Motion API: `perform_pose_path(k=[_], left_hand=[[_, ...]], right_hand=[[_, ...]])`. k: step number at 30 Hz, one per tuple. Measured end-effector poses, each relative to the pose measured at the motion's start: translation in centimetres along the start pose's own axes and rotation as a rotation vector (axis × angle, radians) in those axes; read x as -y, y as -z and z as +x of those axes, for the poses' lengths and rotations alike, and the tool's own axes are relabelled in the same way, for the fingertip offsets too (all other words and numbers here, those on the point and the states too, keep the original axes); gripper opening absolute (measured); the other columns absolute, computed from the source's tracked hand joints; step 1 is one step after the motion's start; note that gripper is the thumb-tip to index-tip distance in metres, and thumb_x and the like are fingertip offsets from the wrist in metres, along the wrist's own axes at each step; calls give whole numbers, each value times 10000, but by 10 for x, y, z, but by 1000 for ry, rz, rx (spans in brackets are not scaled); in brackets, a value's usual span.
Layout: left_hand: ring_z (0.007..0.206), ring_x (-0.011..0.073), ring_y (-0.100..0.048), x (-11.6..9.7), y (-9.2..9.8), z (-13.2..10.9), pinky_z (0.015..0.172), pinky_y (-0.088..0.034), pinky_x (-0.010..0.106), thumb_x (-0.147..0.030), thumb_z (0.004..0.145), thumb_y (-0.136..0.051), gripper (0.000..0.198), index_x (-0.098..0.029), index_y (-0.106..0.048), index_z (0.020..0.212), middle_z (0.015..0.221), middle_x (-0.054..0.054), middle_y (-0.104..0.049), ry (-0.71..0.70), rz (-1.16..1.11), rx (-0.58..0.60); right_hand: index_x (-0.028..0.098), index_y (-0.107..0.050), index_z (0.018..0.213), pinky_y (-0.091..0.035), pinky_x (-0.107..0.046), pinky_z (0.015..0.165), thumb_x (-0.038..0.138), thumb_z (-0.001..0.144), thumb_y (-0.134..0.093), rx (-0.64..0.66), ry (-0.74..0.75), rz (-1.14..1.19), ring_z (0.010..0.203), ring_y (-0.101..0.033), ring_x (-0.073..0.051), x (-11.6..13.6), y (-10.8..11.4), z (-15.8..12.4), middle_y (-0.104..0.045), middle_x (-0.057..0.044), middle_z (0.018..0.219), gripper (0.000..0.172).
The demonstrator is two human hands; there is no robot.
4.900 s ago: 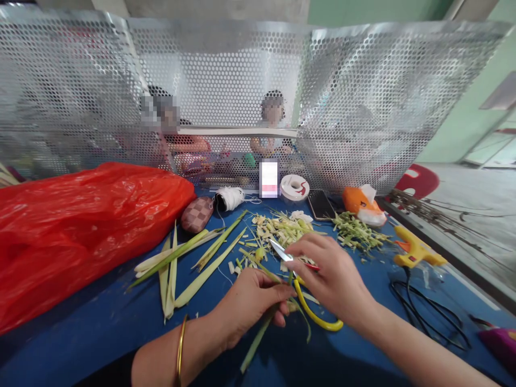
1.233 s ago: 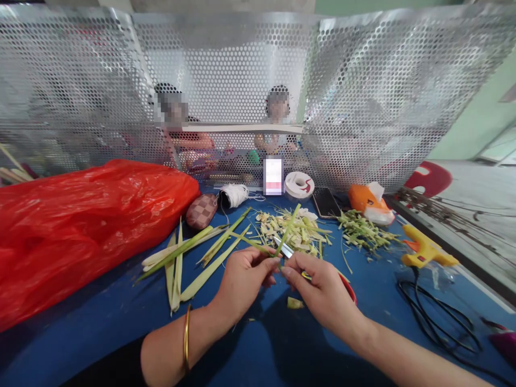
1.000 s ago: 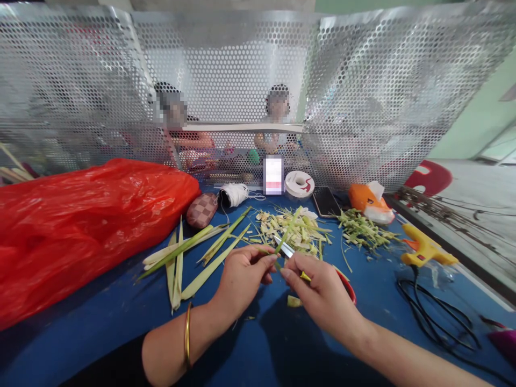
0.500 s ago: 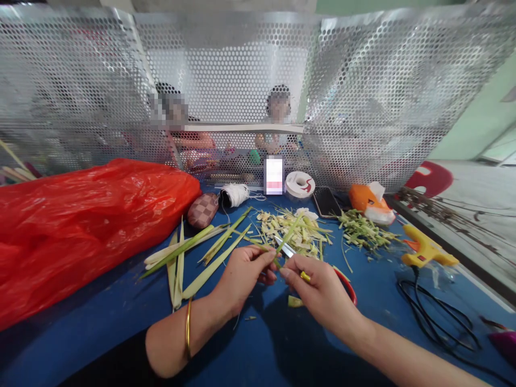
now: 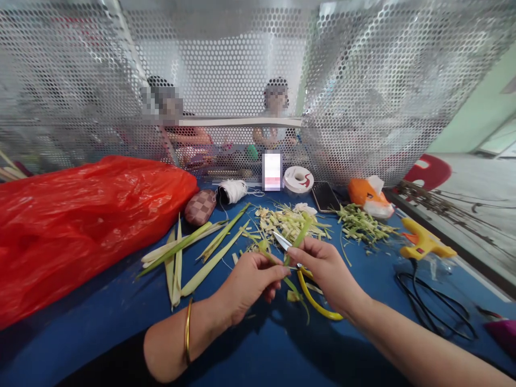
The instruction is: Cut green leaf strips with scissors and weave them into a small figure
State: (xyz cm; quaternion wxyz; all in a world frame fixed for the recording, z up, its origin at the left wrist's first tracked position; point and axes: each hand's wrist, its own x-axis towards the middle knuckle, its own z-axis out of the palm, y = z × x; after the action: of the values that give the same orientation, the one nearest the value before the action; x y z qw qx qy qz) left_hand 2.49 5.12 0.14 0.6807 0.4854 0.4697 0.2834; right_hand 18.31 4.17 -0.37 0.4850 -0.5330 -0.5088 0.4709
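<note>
Pinching green strips, the left hand leaves ends projecting beyond its grip. Right hand pinches the rising end, scissors under its fingers.

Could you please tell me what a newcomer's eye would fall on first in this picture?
The big, shiny red plastic bag stands out first, spread over the left side of the blue table. Next, near the middle, the left hand pinches green leaf strips while the right hand holds scissors. Beyond them, a silvery sheet full of holes stretches across the view.
</note>
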Motion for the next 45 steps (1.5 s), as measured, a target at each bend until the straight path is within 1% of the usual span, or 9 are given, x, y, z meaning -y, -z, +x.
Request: perform_pose_path(k=[7,11,13,15,18,21,24,30,45], left_hand=[[382,61,-409,-1,-1,-2,394,-361,192,-290,655,-705,168,-156,-606,629,456,-63,-504,-3,49,28],[384,66,-411,-2,-1,-2,388,-349,197,-305,677,-693,165,-155,-626,667,475,-57,-515,7,74,-15],[390,67,-403,-3,-1,-3,391,-345,204,-334,693,-688,197,-150,-628,655,487,-51,-514,-18,100,-41],[384,70,-386,-5,-2,-4,391,-324,212,-361,710,-672,239,-154,-608,608,474,-51,-494,-52,158,-64],[381,72,-353,-5,-4,-7,400,-264,221,-325,734,-622,261,-169,-555,536,435,-65,-431,-124,289,-63],[445,76,-364,-2,-6,-12,453,-261,220,-241,735,-572,245,-169,-532,504,459,-66,-411,-251,377,-22],[492,85,-386,-1,-6,-14,494,-280,218,-236,759,-537,233,-168,-559,537,488,-62,-423,-334,389,35],[483,98,-398,-4,-7,-17,497,-286,228,-314,812,-502,291,-178,-540,557,501,-48,-442,-327,413,91],[480,98,-404,-3,-7,-20,498,-269,230,-164,758,-488,250,-185,-481,508,471,-57,-427,-326,504,194]], right_hand=[[190,-532,554,-360,-261,550,411,725,-636,-58,25,-76,550,-441,-123,-5,-1,1,-534,23,550,299],[198,-530,516,-327,-264,521,445,867,-497,43,132,-525,502,-462,-133,7,14,4,-534,3,502,430],[201,-502,494,-297,-277,519,465,890,-500,-78,311,-848,491,-455,-140,17,21,0,-505,-1,480,476],[197,-566,590,-342,-293,592,423,913,-509,-175,561,-953,579,-522,-162,25,21,-7,-575,-22,579,398],[199,-658,902,-408,-325,759,339,895,-586,-72,761,-849,816,-609,-206,27,13,-17,-676,-68,870,157],[214,-640,827,-420,-307,753,222,887,-598,34,726,-696,780,-609,-178,20,2,-20,-667,-29,820,74],[206,-572,699,-400,-288,698,133,879,-566,42,685,-593,671,-564,-145,13,-2,-18,-610,15,684,195],[201,-492,674,-367,-279,665,77,846,-541,6,666,-556,664,-514,-137,12,1,-20,-556,24,666,217],[204,-474,687,-364,-292,662,50,857,-491,13,704,-637,645,-508,-142,14,-6,-30,-557,14,666,230]])
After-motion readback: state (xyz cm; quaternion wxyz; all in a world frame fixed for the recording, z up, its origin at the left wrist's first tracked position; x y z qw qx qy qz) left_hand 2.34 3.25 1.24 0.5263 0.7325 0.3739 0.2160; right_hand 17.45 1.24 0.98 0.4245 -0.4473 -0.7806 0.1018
